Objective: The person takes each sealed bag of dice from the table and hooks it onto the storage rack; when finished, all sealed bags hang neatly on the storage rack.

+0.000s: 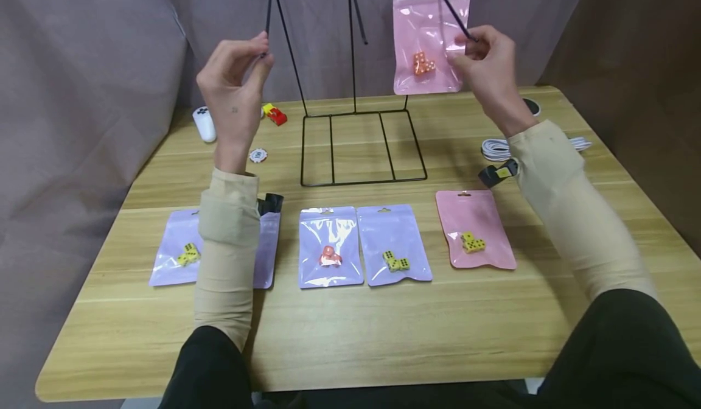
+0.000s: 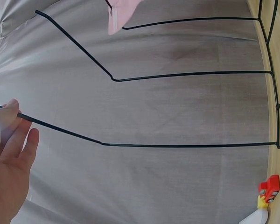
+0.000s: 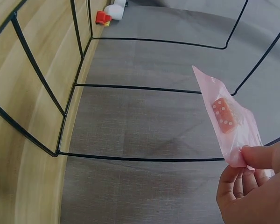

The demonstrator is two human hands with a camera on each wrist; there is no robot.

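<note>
We start with the tabletop (image 1: 350, 336), a pale wood surface that carries nearly everything in view. At its twelve o'clock side stands a black wire rack (image 1: 361, 147), its flat base resting on the wood and three thin hooks rising and leaning toward us, which lets bags hang from them by a hole in their top edge.

On the hook at about one o'clock hangs a pink bag (image 1: 431, 38) with orange dice (image 1: 423, 63) sunk to its bottom. Our right hand (image 1: 490, 68) pinches the bag's side edge between thumb and fingers, at the hook's tip, so this grip is closed on the bag; the wrist view shows the dice inside it and the fingertips clamped on the plastic. The hook carries at least part of the weight while the hand seems to steady the bag.

Our left hand (image 1: 232, 86) is raised at eleven o'clock, its fingertips closed in a pinch on the tip of the left hook (image 1: 279, 25), likely to keep the light rack from shifting.

Along the near side, from nine to three o'clock, lie purple bags (image 1: 328, 248) and another pink one (image 1: 475, 229), flat in a row with dice inside.

Smaller things sit near the rack: a white cable (image 1: 495, 148), a white controller (image 1: 205, 123), a small red toy (image 1: 276, 115) and a poker chip (image 1: 258, 154).
</note>
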